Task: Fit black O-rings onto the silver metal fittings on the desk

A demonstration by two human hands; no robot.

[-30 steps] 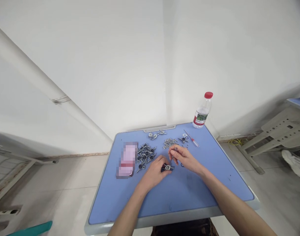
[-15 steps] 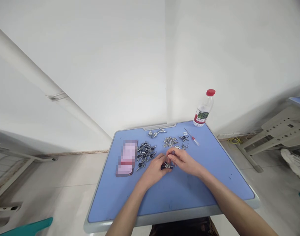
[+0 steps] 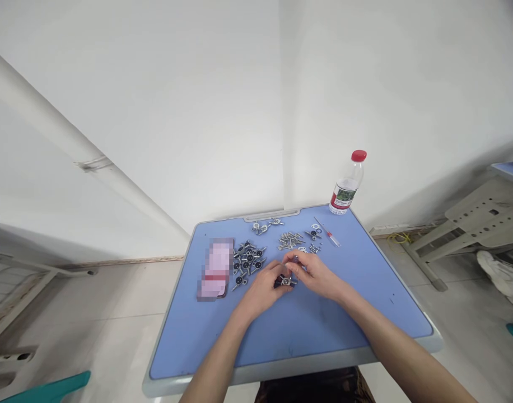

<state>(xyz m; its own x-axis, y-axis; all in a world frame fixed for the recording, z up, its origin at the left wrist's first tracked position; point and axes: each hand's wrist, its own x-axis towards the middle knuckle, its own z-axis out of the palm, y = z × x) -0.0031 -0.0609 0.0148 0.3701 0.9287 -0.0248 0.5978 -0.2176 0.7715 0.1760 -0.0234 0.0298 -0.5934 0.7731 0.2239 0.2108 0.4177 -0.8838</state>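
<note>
Near the middle of the blue table, my left hand (image 3: 265, 288) is closed around a small metal fitting with a dark part (image 3: 286, 281). My right hand (image 3: 309, 271) is just above and to the right of it, thumb and fingertips pinched on a small dark piece (image 3: 295, 259) too small to name. Left of my hands lies a pile of similar metal fittings with round black faces (image 3: 248, 258). Beyond my fingers is a heap of small silvery metal pins (image 3: 290, 240). One more fitting (image 3: 313, 234) rests to the right of that heap.
A screwdriver (image 3: 330, 235) lies at the right back, beside a water bottle (image 3: 346, 187) with a red cap. Tiny metal bits (image 3: 315, 248) sit nearby. A blurred pink phone-like object (image 3: 218, 268) lies at the left. Several fittings (image 3: 265, 226) are near the back edge.
The view has shifted slightly. Both hands keep nearly the same place and hold; the right fingers have moved only a little over the fitting.
</note>
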